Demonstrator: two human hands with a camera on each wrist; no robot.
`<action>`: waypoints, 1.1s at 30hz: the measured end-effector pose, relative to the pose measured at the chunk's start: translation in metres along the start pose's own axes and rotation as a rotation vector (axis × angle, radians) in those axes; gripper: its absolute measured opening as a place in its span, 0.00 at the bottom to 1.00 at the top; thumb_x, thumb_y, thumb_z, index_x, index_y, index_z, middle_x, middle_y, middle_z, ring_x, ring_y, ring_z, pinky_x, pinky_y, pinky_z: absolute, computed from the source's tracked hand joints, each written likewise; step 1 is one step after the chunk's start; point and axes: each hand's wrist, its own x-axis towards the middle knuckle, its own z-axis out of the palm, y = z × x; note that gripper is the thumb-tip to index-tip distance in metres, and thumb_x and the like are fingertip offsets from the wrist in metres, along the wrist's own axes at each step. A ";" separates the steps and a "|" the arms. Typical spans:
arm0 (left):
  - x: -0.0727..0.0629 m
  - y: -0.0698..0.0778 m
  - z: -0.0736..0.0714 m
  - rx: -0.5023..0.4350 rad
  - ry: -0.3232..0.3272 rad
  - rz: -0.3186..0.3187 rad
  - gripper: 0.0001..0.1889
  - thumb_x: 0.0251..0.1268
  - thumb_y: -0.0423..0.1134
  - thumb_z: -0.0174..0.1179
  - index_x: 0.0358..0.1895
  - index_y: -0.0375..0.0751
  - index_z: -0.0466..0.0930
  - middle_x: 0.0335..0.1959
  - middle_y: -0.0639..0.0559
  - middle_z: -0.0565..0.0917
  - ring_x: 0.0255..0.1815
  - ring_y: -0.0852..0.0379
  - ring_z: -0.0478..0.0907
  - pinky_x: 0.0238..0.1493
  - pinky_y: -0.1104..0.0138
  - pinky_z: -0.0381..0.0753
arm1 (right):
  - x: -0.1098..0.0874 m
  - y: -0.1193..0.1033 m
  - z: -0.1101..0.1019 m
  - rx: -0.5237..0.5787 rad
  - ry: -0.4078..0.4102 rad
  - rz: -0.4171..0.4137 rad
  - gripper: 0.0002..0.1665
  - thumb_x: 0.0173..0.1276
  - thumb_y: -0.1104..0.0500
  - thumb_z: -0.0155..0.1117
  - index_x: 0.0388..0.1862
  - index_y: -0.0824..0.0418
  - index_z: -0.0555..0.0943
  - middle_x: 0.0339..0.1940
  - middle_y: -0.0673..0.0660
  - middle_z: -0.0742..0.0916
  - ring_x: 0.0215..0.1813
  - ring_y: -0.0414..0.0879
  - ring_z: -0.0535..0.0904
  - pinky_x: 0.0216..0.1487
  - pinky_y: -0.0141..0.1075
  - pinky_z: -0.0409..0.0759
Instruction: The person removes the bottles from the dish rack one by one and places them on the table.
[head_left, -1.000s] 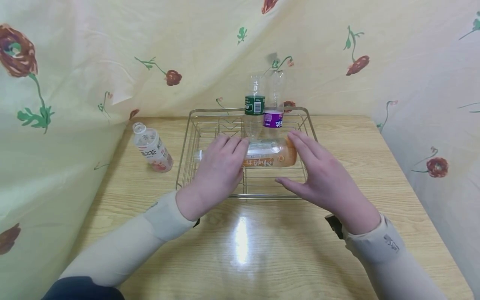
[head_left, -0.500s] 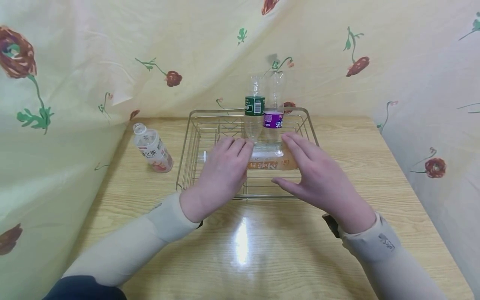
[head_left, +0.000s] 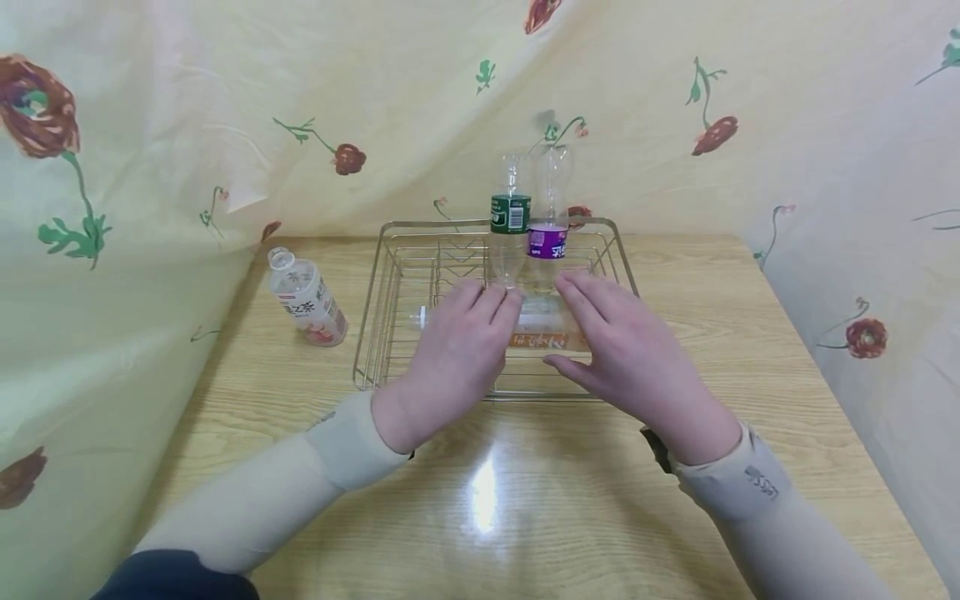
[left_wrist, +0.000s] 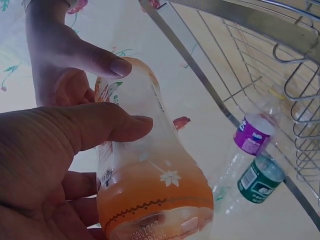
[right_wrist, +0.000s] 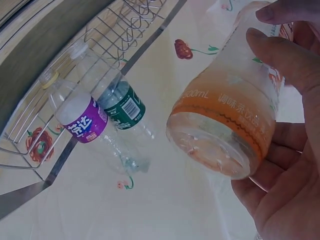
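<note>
Over the wire rack point(head_left: 420, 223), a clear plastic drink bottle point(head_left: 546, 340) with orange print lies sideways between both hands in the head view, its neck pointing left. My left hand point(head_left: 461, 350) grips it around the waist; the left wrist view shows the thumb pressing the side of the bottle point(left_wrist: 155, 192). My right hand point(head_left: 626, 346) holds the end with the base, fingers over the far side and thumb on the near side. In the right wrist view, the round base of the bottle point(right_wrist: 210, 142) faces the camera. The palms hide part of it.
A green-labelled bottle point(head_left: 511, 214) and a purple-labelled bottle point(head_left: 548, 242) stand neck-down in the rack's back part. To the rack's left, an uncapped bottle point(head_left: 309, 304) with a pink-and-white label stands on the wooden table point(head_left: 360, 517). Flowered cloth point(head_left: 420, 92) hangs behind.
The bottle has shifted slightly right and nearer, along with my left hand. My right hand has moved a little left, narrowing the gap between the hands.
</note>
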 end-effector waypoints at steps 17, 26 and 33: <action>0.000 0.008 0.003 0.016 0.020 0.016 0.26 0.51 0.27 0.68 0.59 0.31 0.80 0.47 0.44 0.85 0.41 0.48 0.74 0.50 0.61 0.76 | 0.000 -0.002 0.004 -0.047 -0.018 -0.036 0.48 0.46 0.57 0.88 0.63 0.76 0.76 0.58 0.69 0.82 0.58 0.65 0.78 0.64 0.56 0.75; 0.000 0.008 0.004 0.006 0.025 0.015 0.26 0.53 0.27 0.67 0.59 0.30 0.80 0.47 0.43 0.85 0.43 0.47 0.74 0.53 0.60 0.75 | -0.002 -0.002 0.005 -0.048 -0.020 -0.023 0.46 0.46 0.58 0.87 0.61 0.76 0.77 0.55 0.68 0.83 0.56 0.64 0.80 0.61 0.55 0.78; -0.002 0.006 -0.001 -0.038 -0.007 0.002 0.34 0.51 0.34 0.74 0.64 0.29 0.75 0.55 0.41 0.82 0.52 0.43 0.74 0.68 0.55 0.68 | -0.004 0.002 0.006 -0.050 -0.022 0.004 0.45 0.46 0.58 0.87 0.61 0.75 0.78 0.53 0.68 0.84 0.53 0.63 0.81 0.58 0.55 0.80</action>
